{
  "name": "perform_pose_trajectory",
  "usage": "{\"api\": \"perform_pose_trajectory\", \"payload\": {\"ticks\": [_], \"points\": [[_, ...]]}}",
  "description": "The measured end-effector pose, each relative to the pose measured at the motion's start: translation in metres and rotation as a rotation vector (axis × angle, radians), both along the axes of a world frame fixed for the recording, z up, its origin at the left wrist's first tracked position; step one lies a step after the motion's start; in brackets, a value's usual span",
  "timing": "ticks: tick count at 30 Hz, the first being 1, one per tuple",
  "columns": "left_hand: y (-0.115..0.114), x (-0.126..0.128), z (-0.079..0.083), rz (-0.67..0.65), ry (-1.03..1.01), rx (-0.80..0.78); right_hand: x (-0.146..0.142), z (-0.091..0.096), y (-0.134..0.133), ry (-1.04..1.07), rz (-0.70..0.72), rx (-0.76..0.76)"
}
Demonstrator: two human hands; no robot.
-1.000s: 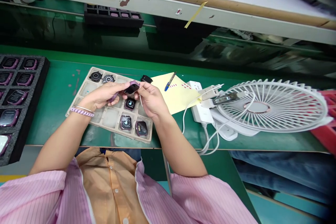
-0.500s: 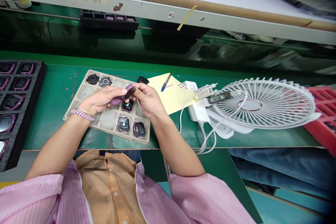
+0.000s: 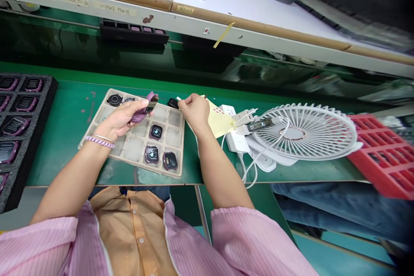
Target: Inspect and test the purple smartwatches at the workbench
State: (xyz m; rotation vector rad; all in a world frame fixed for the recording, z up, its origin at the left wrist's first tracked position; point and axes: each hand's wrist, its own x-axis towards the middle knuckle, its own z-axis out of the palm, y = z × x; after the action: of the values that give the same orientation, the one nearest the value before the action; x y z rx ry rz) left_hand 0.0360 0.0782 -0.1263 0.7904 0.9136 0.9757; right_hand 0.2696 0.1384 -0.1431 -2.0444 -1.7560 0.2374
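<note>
My left hand (image 3: 120,118) grips a purple smartwatch (image 3: 146,106) above the upper part of a beige moulded tray (image 3: 133,149). My right hand (image 3: 194,110) is apart from the watch and pinches a thin white-tipped stick (image 3: 178,98). Its fingertips are close to a small black piece (image 3: 173,103) lying just beyond the tray's upper right corner. Several square watches sit in the lower compartments, including one (image 3: 156,132) near the middle. Two round watch parts lie in the top row, and my left hand partly hides the second one (image 3: 129,99).
A black foam tray (image 3: 16,126) holding purple watches lies at the left. To the right are a yellow paper sheet (image 3: 221,120), a white power strip (image 3: 234,140), a white fan (image 3: 304,131) with cables, and a red crate (image 3: 383,155). A white shelf (image 3: 226,23) runs along the back.
My right hand has let go of the watch and moved right and away from my left hand. My left hand has carried the watch up the tray. The view has shifted, showing more red crate.
</note>
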Motion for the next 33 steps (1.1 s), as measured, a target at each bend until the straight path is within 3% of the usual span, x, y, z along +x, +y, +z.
{"api": "perform_pose_trajectory", "payload": {"ticks": [3, 9, 15, 19, 23, 27, 33], "points": [[0.000, -0.001, 0.000, -0.006, -0.007, 0.021, -0.013, -0.003, 0.007, -0.091, 0.018, -0.036], [0.001, -0.003, 0.002, 0.040, -0.022, 0.034, -0.032, -0.005, 0.018, -0.232, 0.087, -0.264], [0.001, -0.005, 0.001, 0.074, -0.062, 0.033, -0.018, 0.008, 0.014, -0.253, 0.105, -0.259], [0.001, -0.005, 0.003, 0.102, -0.070, -0.009, 0.018, 0.015, 0.003, 0.089, 0.225, -0.174], [0.000, -0.004, 0.005, 0.101, -0.079, -0.019, 0.051, 0.008, -0.004, 0.467, 0.380, -0.219], [0.001, -0.004, 0.005, 0.093, -0.052, -0.022, 0.063, -0.008, -0.004, 0.527, 0.460, -0.315], [0.002, -0.003, 0.000, 0.085, -0.027, 0.034, 0.062, -0.028, -0.001, 0.468, 0.466, -0.230]]}}
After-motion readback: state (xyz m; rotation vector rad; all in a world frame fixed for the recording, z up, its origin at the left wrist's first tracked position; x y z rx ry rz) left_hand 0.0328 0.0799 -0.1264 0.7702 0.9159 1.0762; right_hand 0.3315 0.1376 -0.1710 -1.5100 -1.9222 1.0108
